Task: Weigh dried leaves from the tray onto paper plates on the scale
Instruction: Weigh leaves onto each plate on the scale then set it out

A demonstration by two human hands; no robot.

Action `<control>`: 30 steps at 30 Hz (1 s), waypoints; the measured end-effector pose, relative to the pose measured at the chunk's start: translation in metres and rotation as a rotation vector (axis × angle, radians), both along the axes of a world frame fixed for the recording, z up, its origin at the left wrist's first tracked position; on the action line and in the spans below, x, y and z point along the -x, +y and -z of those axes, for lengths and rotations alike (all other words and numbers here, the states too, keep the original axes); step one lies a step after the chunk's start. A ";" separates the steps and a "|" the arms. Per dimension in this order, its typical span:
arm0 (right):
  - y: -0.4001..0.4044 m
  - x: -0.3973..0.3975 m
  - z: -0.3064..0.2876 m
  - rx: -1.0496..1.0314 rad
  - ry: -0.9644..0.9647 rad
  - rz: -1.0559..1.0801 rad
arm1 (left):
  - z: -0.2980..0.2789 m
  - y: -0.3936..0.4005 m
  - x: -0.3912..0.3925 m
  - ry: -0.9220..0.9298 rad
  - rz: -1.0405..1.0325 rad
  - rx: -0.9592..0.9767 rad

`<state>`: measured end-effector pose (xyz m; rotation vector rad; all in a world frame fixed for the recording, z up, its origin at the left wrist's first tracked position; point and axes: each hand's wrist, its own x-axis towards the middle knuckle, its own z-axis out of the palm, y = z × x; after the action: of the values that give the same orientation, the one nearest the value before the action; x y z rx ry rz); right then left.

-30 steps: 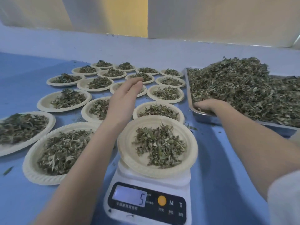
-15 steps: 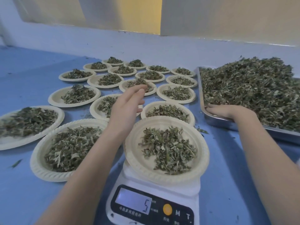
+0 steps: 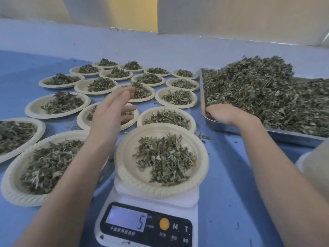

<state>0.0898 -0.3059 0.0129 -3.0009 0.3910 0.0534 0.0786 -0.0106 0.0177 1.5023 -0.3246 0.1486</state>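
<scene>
A white digital scale (image 3: 147,223) stands near me and its display reads 5. On it sits a paper plate (image 3: 124,166) with a small pile of dried leaves (image 3: 165,159). My left hand (image 3: 114,111) hovers above the plates just behind and left of it, fingers relaxed and spread, holding nothing. A metal tray (image 3: 284,136) at the right carries a big heap of dried leaves (image 3: 258,93). My right hand (image 3: 224,114) lies in the tray's near-left corner, fingers curled down into the leaves there; the fingertips are buried.
Several paper plates with leaf portions (image 3: 58,106) cover the blue table (image 3: 240,202) to the left and behind the scale. A pale wall ledge runs along the back. Part of a white object (image 3: 302,161) shows at the right edge.
My left hand has drifted slightly and its fingers have loosened and spread. My right hand stays in the tray corner. The scale still reads 5.
</scene>
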 end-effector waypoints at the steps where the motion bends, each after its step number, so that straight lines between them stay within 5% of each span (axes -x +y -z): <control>1: -0.002 0.000 0.002 -0.006 -0.016 -0.019 | 0.000 0.000 -0.001 0.010 -0.002 0.007; 8: -0.009 -0.001 0.001 -0.049 -0.161 0.067 | 0.002 0.000 -0.002 0.019 -0.012 0.006; 12: -0.017 -0.002 -0.002 -0.148 -0.338 0.319 | 0.004 0.001 -0.002 0.031 -0.032 0.017; 16: -0.018 -0.001 -0.010 -0.728 -0.606 0.514 | 0.005 0.000 -0.005 0.056 -0.035 0.029; 18: -0.009 0.005 -0.021 -1.143 -0.624 0.432 | 0.006 0.000 -0.006 0.061 -0.040 0.027; 20: 0.008 0.011 -0.038 -1.343 -0.538 0.241 | 0.007 0.000 -0.007 0.071 -0.045 0.027; 25: 0.080 0.036 -0.079 -1.070 -0.271 -0.237 | 0.008 0.001 -0.009 0.093 -0.050 0.037; 30: 0.126 0.067 -0.098 -0.329 0.178 -0.576 | 0.005 0.002 -0.008 0.106 -0.048 0.074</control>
<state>0.0232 -0.1797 0.1107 -2.6806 -0.4361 0.3923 0.0864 -0.0086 0.0125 1.4392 -0.1964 0.1173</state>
